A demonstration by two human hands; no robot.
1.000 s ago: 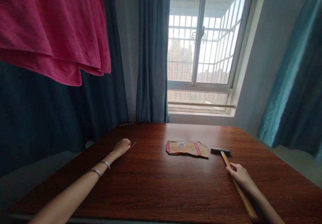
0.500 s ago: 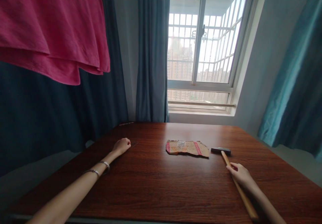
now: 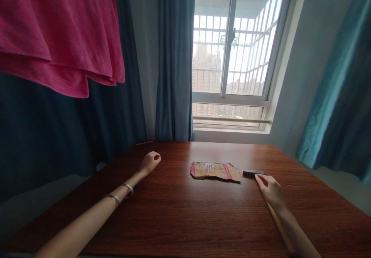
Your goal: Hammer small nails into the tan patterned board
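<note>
My left hand is just above the left part of the table with its fingers pinched closed; whatever they hold is too small or hidden to make out. A hammer lies at the right, its dark head pointing toward the cardboard. My right hand is closed around the wooden handle near the head and covers part of it. Between the hands, a torn piece of patterned cardboard with pink bands lies flat. Several thin nails stand in a cluster on its left half.
The brown wooden table reaches back to the wall below a barred window. A thin strip lies at its far left edge. A pink cloth hangs at upper left, before blue curtains.
My left hand has lifted and moved right and away; the thin dark pieces beside it no longer show on the table. My right hand has slid up the handle toward the hammer's head.
</note>
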